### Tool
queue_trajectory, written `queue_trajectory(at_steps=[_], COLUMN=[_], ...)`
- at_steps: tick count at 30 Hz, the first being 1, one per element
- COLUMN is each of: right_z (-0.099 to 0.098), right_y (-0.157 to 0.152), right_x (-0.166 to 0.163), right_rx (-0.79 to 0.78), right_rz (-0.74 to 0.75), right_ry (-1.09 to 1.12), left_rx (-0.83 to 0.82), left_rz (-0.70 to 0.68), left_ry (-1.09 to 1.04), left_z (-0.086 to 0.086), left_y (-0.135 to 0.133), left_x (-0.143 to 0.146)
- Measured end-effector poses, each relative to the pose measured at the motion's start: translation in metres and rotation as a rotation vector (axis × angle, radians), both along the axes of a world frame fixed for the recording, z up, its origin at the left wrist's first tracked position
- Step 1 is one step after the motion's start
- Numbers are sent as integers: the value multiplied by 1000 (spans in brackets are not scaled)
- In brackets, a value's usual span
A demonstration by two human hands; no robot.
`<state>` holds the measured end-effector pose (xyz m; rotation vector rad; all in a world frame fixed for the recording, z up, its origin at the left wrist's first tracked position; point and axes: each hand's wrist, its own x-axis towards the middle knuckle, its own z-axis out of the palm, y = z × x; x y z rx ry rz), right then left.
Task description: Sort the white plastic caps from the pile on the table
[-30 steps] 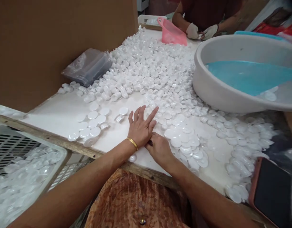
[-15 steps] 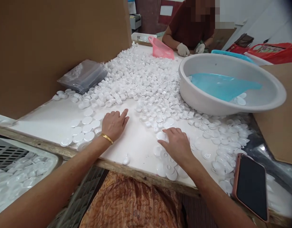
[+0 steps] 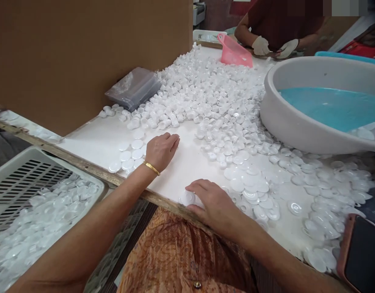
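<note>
My left hand [image 3: 162, 152] rests on the white tabletop with its fingers curled together; whatever they hold, if anything, is hidden. Just left of it lie several flat white plastic discs [image 3: 125, 156]. At the table's front edge, the thumb and fingers of my right hand [image 3: 212, 203] curve around a small white plastic cap [image 3: 188, 197]. More white discs [image 3: 251, 183] overlap beyond and to the right of that hand. A large pile of small white plastic caps [image 3: 212, 97] spreads across the table behind both hands.
A grey basin [image 3: 285, 126] with a blue scoop stands at right, a phone [image 3: 363, 252] near the front edge. A pink scoop [image 3: 234, 51], plastic-wrapped pack [image 3: 134, 87] and cardboard [image 3: 92, 53] border the pile. A crate [image 3: 92, 179] of white pieces sits below left. A gloved co-worker [image 3: 275, 28] faces me.
My right hand has moved left and nearer the table edge, to the small cap. My left hand's extended index finger has curled in. The view has turned rightward-shifting everything, showing more of the crate.
</note>
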<state>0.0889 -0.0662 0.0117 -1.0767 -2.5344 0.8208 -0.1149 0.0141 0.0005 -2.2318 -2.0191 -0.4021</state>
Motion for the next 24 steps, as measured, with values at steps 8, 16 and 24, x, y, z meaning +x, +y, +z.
queue_trajectory(at_steps=[8,16,24], right_z=[-11,-25,-56], right_y=[6,33,42], right_x=[-19,-12,-1], right_rx=[78,147,83], right_rz=[177,-32,-282], right_ry=[-82,-71,203], left_rx=[-507,-634,-631], left_rz=[-17,33,72], left_ry=[-334,-678,-887], left_z=[23,2,-19], left_y=[-74,-59,-28], left_x=[-1,28,43])
